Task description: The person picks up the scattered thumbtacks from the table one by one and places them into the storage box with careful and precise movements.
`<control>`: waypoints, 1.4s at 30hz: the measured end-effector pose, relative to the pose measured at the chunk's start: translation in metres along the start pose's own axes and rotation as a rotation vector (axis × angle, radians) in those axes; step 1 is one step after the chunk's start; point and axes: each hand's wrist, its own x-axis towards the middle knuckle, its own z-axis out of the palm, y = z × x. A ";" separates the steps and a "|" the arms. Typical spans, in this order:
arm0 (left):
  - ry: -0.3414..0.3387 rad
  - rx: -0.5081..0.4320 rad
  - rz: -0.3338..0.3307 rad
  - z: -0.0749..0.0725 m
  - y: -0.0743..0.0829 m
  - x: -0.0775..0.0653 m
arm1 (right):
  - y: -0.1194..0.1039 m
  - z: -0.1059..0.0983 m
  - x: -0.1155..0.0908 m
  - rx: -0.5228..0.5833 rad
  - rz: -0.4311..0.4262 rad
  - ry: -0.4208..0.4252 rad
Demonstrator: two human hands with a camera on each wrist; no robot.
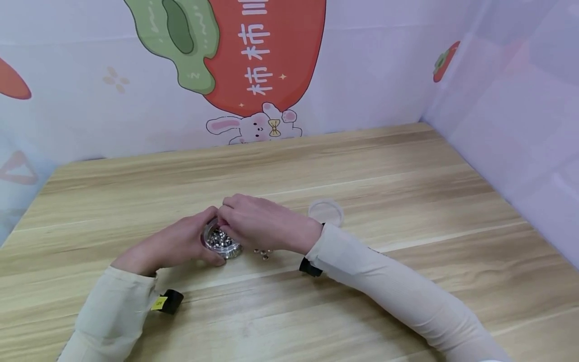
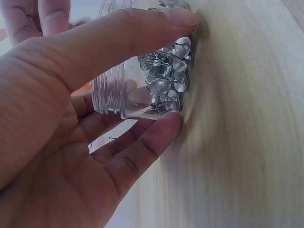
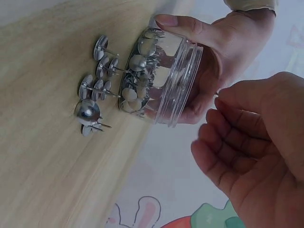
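Note:
A clear round plastic jar (image 1: pixel 233 250) with a threaded neck stands upright on the table, without a lid. Silver thumbtacks (image 2: pixel 164 78) fill its lower part. My left hand (image 1: pixel 181 242) holds the jar from the side, thumb and fingers around its wall. Over the jar's mouth is my right hand (image 1: pixel 264 223). Its thumb and index fingertips meet in the right wrist view, pinching a thumbtack (image 3: pixel 217 93) of which only a tiny dark tip shows. Several loose thumbtacks (image 3: pixel 88 112) lie point up on the table right beside the jar, partly under my right hand in the head view.
A translucent round lid (image 1: pixel 326 213) lies on the wooden table (image 1: pixel 289 311), behind my right wrist. Black wrist cameras hang under both sleeves, the left one (image 1: pixel 172 301) carrying a yellow tag. A printed cloth (image 1: pixel 371 70) stands along the table's back and right sides.

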 end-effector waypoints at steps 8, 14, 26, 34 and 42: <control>0.010 0.028 0.007 0.001 0.000 0.003 | 0.008 -0.003 -0.006 -0.087 0.034 -0.037; 0.002 0.014 0.007 0.002 0.000 0.003 | 0.011 -0.002 -0.007 -0.074 0.031 -0.049; -0.004 0.040 -0.008 0.001 0.000 0.003 | 0.019 -0.011 -0.012 -0.017 0.117 -0.168; -0.002 0.040 -0.019 0.001 0.001 0.001 | 0.030 -0.018 -0.023 -0.031 0.168 -0.204; 0.004 0.029 -0.014 0.003 0.001 0.002 | 0.040 -0.024 -0.031 0.012 0.229 -0.265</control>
